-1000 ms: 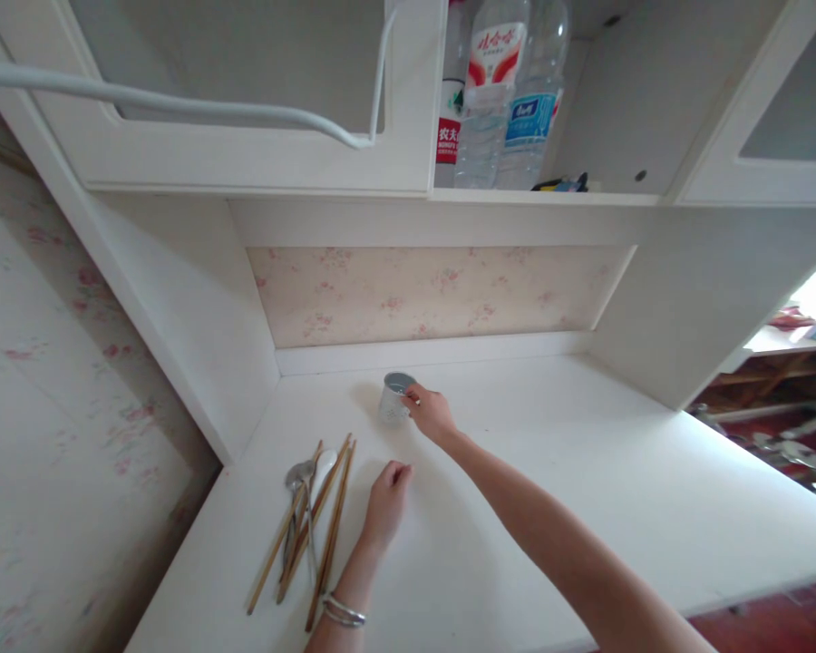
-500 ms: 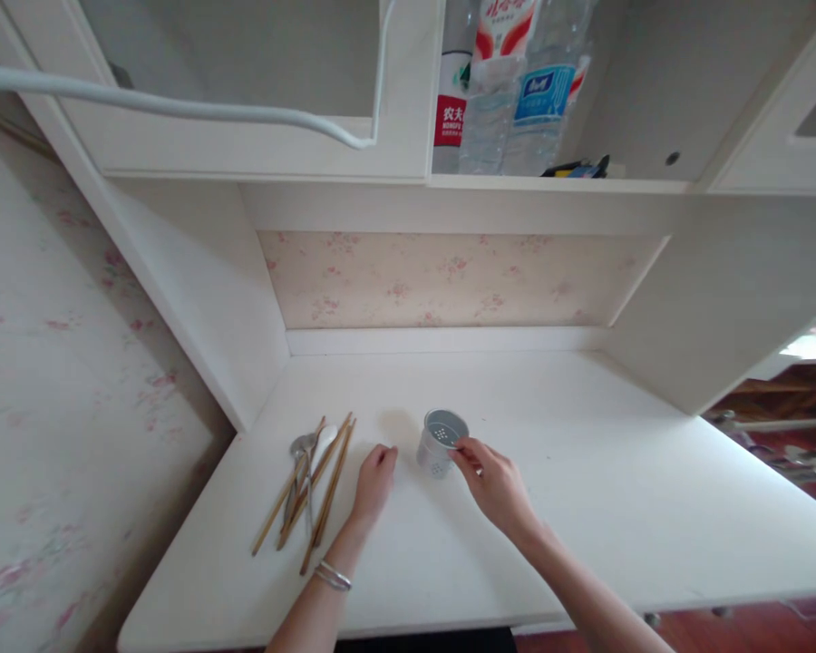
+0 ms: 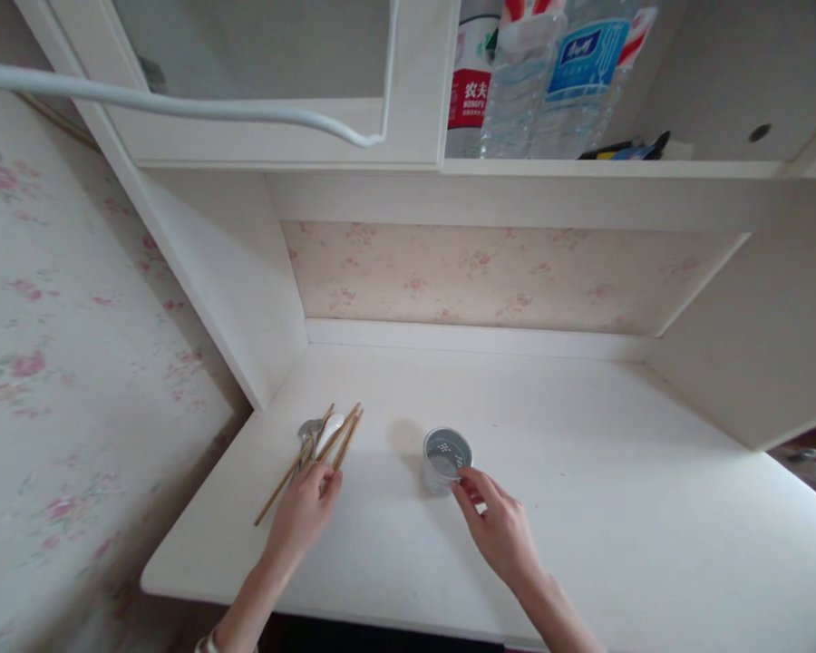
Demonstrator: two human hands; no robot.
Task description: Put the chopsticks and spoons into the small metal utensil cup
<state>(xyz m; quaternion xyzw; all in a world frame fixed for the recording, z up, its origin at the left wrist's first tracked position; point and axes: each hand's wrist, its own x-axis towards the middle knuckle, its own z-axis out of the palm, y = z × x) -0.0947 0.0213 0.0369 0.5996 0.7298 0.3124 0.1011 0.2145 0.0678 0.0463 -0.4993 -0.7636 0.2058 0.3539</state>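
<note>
A small grey perforated cup stands upright on the white desk. My right hand reaches it from the near side, with the fingertips pinching its near rim. To the left lies a bundle of wooden chopsticks together with a metal spoon and a white spoon. My left hand lies over the near part of the chopsticks, fingers curled down onto them.
A shelf above holds several plastic water bottles and a dark small item. A white cable hangs across the cabinet front. A white side panel bounds the desk on the left, next to floral wallpaper.
My right hand drew the grey cup from the back of the desk toward the near edge. My left hand moved left onto the chopsticks. The camera tilted down and closer.
</note>
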